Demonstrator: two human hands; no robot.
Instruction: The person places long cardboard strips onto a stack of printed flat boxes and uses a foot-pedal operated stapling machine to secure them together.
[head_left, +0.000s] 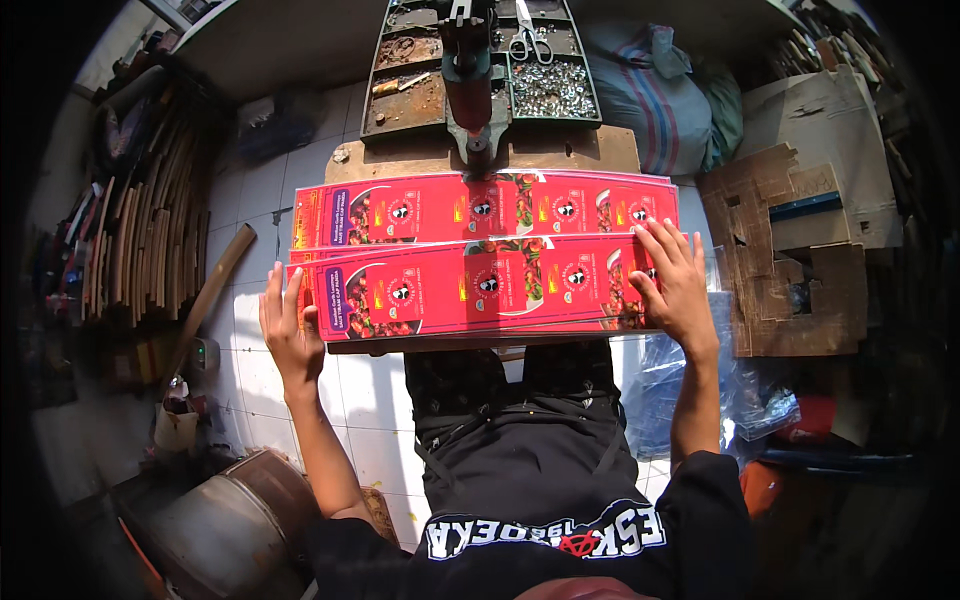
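A stack of long red printed card sheets (440,290) lies in front of me, with food pictures on it. It overlaps a second stack of red sheets (440,205) just beyond. My left hand (293,335) rests against the left end of the nearer stack, fingers stretched out and thumb at the edge. At the opposite end, my right hand (680,290) has its fingers spread, with the thumb by the top sheet's corner. Above the far stack stands the dark metal head of a press (470,90), its lower tip close to the sheets' far edge.
Behind the press, a compartment tray (440,125) holds small metal pieces (552,90) and scissors (530,35). A wooden board (580,152) lies under the sheets. Stacked cardboard (150,220) stands left, a striped sack (645,105) back right, cut cardboard (790,330) right, a metal drum (235,525) lower left.
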